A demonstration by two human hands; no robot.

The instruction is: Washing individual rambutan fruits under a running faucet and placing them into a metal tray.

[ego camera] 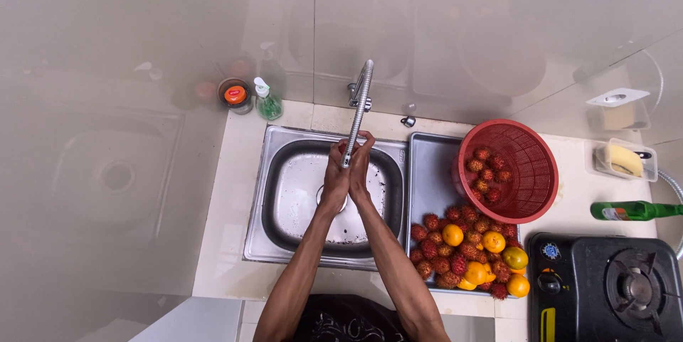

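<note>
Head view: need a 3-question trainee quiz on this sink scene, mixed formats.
1. True or false: both hands are pressed together under the faucet, over the sink.
2. What does the red basket hold? A) oranges B) rambutans C) sponges
3. Where does the pile of rambutans and oranges lie?

Key
1. True: left hand and right hand meet below the spout.
2. B
3. On the drainboard right of the basin, beside the stove.

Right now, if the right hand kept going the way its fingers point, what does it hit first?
The right hand points away from the body toward the back wall. First contact is likely the faucet spout right at its fingertips, though depth is unclear from above. The left hand is pressed alongside.
</note>
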